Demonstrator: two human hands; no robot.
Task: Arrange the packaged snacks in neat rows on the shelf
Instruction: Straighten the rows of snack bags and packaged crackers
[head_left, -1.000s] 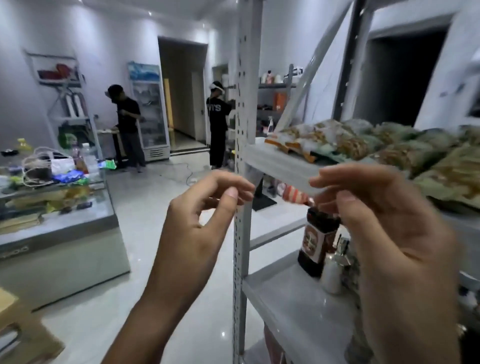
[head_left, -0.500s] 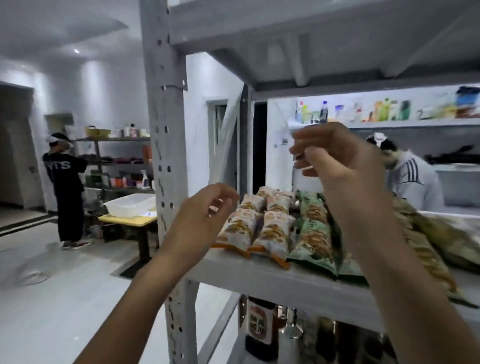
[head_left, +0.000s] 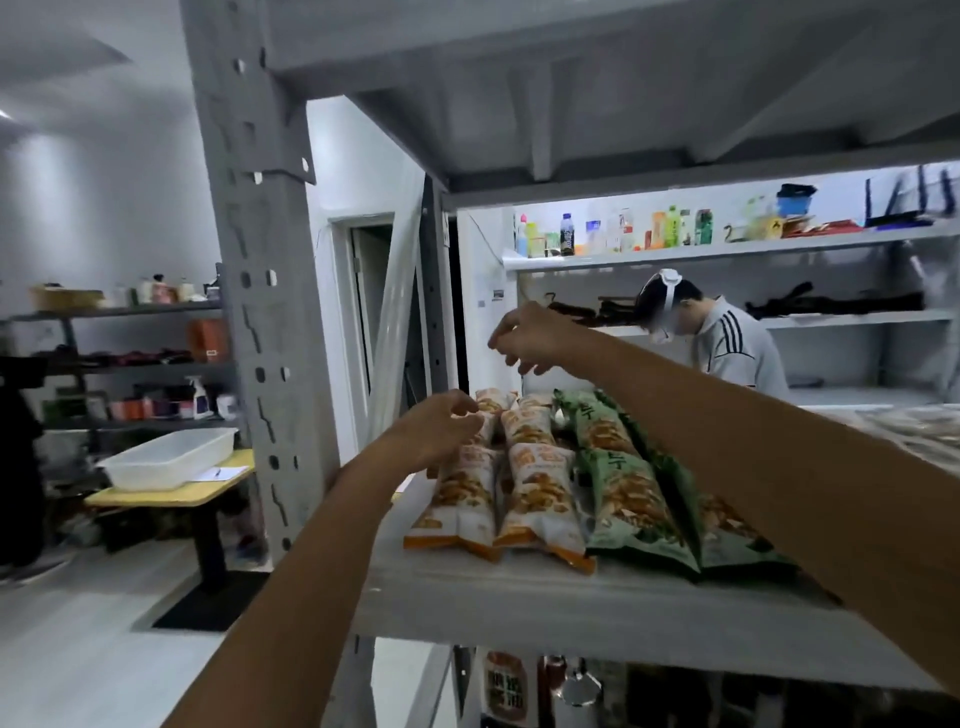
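Note:
Orange-and-white snack packs (head_left: 540, 499) lie in two columns on the grey shelf board (head_left: 519, 608), with green snack packs (head_left: 631, 499) in columns to their right. My left hand (head_left: 441, 428) hovers over the back of the left orange column, its loosely curled fingertips at a rear orange pack (head_left: 493, 402); I cannot tell whether they touch it. My right hand (head_left: 530, 338) is raised above the back of the shelf with its fingers hanging loosely curled and nothing in them. My right forearm hides some of the green packs.
A perforated grey upright (head_left: 260, 312) stands left of my left arm, and the upper shelf hangs close overhead. A person (head_left: 727, 348) stands behind the rack. Jars (head_left: 506, 686) sit on the shelf below. A yellow table with a white tray (head_left: 171, 457) is at the left.
The view has risen from the rack's lower part to the snack shelf. Both hands have reached forward over the packs, the right one farther toward the back.

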